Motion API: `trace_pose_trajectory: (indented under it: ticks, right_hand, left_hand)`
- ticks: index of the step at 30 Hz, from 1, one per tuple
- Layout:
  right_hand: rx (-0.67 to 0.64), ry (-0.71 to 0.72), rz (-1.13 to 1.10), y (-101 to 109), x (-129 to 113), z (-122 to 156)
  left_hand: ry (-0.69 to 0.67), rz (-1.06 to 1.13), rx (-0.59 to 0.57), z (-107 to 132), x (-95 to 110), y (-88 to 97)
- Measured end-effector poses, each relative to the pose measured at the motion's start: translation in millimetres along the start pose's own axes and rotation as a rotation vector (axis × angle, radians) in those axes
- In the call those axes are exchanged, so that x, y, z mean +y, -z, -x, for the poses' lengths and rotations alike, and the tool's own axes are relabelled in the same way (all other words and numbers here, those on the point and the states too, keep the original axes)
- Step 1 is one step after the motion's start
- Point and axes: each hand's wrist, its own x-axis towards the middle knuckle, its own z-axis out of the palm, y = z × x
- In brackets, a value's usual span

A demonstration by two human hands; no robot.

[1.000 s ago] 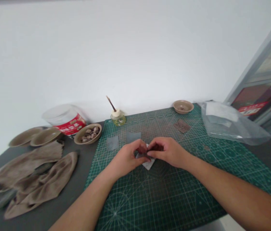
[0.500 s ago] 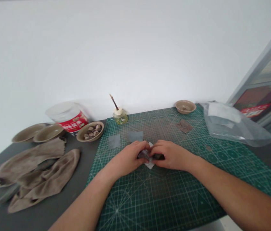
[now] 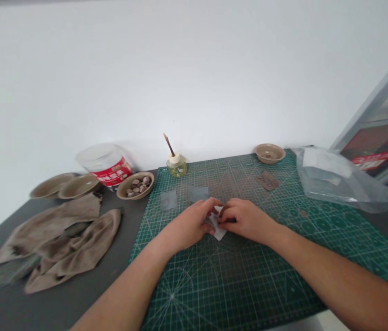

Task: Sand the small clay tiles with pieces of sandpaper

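My left hand (image 3: 194,224) and my right hand (image 3: 245,218) meet over the middle of the green cutting mat (image 3: 231,285). Between them is a small whitish sheet (image 3: 218,232), its lower corner pointing down toward me. The left thumb and fingers curl around its left side, closed on it. My right fingers are pinched together at its right side. Whether something small sits inside the sheet is hidden by the fingers. Just beyond my left hand lie two small grey square sheets (image 3: 169,200) on the mat.
Left of the mat are a bowl of pebbles (image 3: 136,193), a red-labelled tub (image 3: 111,172), two stacked-looking bowls (image 3: 76,187) and brown cloths (image 3: 76,257). A reed bottle (image 3: 177,166), another bowl (image 3: 270,158), a brown scrap (image 3: 267,180) and a clear plastic bag (image 3: 345,193) lie toward the back.
The view has shifted slightly, so the scene sits a little to the right. My left fingers have lifted and parted a bit, and more of the whitish sheet shows between my hands.
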Motion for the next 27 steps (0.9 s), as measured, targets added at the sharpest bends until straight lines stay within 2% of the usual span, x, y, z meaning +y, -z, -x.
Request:
trace_pose_trajectory:
  ticks: [2, 7, 11, 13, 17, 19, 23, 27]
  right_hand:
    - [0.028, -0.015, 0.042, -2.6, -1.5, -1.5]
    - [-0.007, 0.007, 0.013, -0.2, -0.9, 0.0]
    - [0.07, -0.097, -0.093, 3.2, -1.9, 0.0]
    - [0.128, -0.177, -0.312, 2.4, -4.3, -1.2]
    - [0.194, -0.344, -1.029, 0.8, -5.3, -3.5]
    - [0.207, -0.389, -1.276, 1.8, -3.9, -4.1]
    - [0.151, -0.418, -1.489, 6.3, -4.6, -3.9]
    - [0.088, -0.437, -1.518, 7.6, -8.5, -2.9]
  left_hand:
    - [-0.003, 0.021, 0.023, -0.3, 0.1, -1.2]
    - [0.033, 0.03, 0.015, -0.9, -0.9, -1.3]
    - [0.053, 0.007, 0.011, -1.3, -1.2, 0.9]
    - [0.063, 0.018, 0.006, -1.5, -1.7, 2.2]
    - [0.061, 0.006, 0.0, -1.7, -3.5, 3.5]
    - [0.047, -0.002, -0.006, -2.0, -4.0, 3.6]
    - [0.03, -0.013, -0.022, -2.6, -4.7, 3.9]
    - [0.043, -0.031, -0.034, -2.7, -6.3, 4.7]
